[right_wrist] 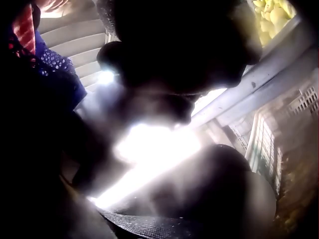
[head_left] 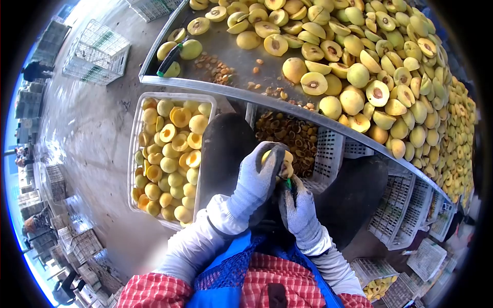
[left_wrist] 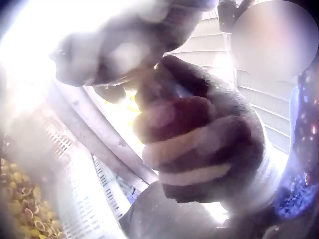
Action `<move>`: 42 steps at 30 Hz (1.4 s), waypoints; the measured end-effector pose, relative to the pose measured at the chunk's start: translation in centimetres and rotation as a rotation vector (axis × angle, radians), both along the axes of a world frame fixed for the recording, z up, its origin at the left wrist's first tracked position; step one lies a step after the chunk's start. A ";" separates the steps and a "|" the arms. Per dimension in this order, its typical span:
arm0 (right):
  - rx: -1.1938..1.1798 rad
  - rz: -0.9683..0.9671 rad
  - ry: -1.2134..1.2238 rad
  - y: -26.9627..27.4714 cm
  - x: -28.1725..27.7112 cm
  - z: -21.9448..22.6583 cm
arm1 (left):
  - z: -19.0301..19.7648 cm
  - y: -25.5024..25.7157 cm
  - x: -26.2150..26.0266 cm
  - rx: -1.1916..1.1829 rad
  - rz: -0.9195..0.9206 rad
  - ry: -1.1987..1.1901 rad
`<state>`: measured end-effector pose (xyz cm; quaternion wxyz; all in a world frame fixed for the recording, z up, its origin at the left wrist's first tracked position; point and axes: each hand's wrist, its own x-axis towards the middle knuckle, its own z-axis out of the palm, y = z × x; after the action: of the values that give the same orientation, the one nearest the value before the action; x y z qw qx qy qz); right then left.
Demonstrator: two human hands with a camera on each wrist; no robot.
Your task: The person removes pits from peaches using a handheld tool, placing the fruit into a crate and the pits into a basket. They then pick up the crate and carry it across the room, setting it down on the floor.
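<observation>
In the head view, my gloved left hand (head_left: 259,172) holds a yellow peach (head_left: 286,163), fingers curled over its top and side. Just below it, my gloved right hand (head_left: 303,213) grips a small tool with a green part (head_left: 288,183), which meets the fruit's underside; its working end is hidden. Both hands are close together above the lap. The left wrist view shows the right hand's fingers (left_wrist: 174,144) folded into a fist under the left hand. Glare and shadow hide most detail in the right wrist view.
A crate (head_left: 134,169) of pitted peach halves stands left of the knees. Between the legs is a bin (head_left: 328,154) of brown pits. Ahead, a metal-edged table (head_left: 226,43) bears heaped halved peaches, loose kernels and a black-and-green tool (head_left: 169,60). Stacked crates (head_left: 398,210) stand at right.
</observation>
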<state>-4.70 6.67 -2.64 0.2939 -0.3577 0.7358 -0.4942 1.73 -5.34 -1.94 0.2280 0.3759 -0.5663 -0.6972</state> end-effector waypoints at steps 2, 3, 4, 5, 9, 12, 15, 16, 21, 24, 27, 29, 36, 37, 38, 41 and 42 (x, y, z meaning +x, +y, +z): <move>0.044 -0.005 -0.114 0.4 0.1 -0.1 | 0.5 0.0 0.1 -0.093 -0.055 -0.042; 0.096 0.010 -0.167 0.7 -0.1 0.1 | 0.7 -0.1 0.0 -0.150 -0.054 -0.025; 0.147 0.024 -0.221 0.8 -0.1 0.4 | 0.7 0.0 0.1 -0.186 -0.067 -0.041; 0.156 0.030 -0.268 0.8 0.0 0.6 | 0.5 0.0 0.2 -0.223 -0.080 -0.056; 0.096 0.032 -0.746 1.2 0.4 0.8 | 0.3 -0.4 0.3 -0.584 -0.119 -0.068; -0.048 0.078 -1.406 1.4 0.0 0.8 | -0.1 -1.2 0.2 -0.710 -0.185 0.027; -0.233 0.284 -2.182 0.8 -0.4 0.9 | -0.2 -1.5 0.4 -0.161 -0.297 0.101; -0.282 0.304 -2.202 0.7 -0.2 0.5 | -1.0 -0.3 0.3 0.183 -0.207 0.192; -0.666 0.297 -2.028 -0.2 -1.1 1.1 | -4.9 1.2 1.2 0.761 0.199 0.245; -0.509 0.082 -2.097 0.0 -2.5 -1.5 | -4.3 0.7 2.9 0.441 0.241 0.190; -0.388 0.058 -2.161 0.1 -2.5 -3.4 | -3.5 -1.0 7.0 0.261 0.213 0.296; -0.352 0.156 -2.054 -0.5 -2.9 -3.6 | -0.7 -3.2 11.5 -0.027 0.211 0.140; -0.062 -0.064 -1.937 -0.8 -3.0 -5.0 | -7.7 -9.2 29.7 -0.531 0.662 -0.670; -0.021 -0.072 -1.886 -1.0 -2.6 -5.1 | -11.3 -11.5 33.0 -0.817 0.775 -0.634; 0.021 -0.083 -1.833 -1.2 -2.3 -5.2 | -9.8 -12.6 33.7 -0.843 0.806 -0.775; 0.191 -0.202 -1.565 -2.6 -0.5 -4.7 | -17.5 -14.0 37.1 -0.764 0.528 -1.232; 0.239 -0.221 -1.492 -3.1 0.0 -4.4 | -19.0 -13.7 37.0 -0.771 0.435 -1.389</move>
<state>-4.68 3.58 -7.09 0.6985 0.1808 0.4223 -0.5487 38.77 -19.02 -20.95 0.0688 0.7182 -0.6924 -0.0027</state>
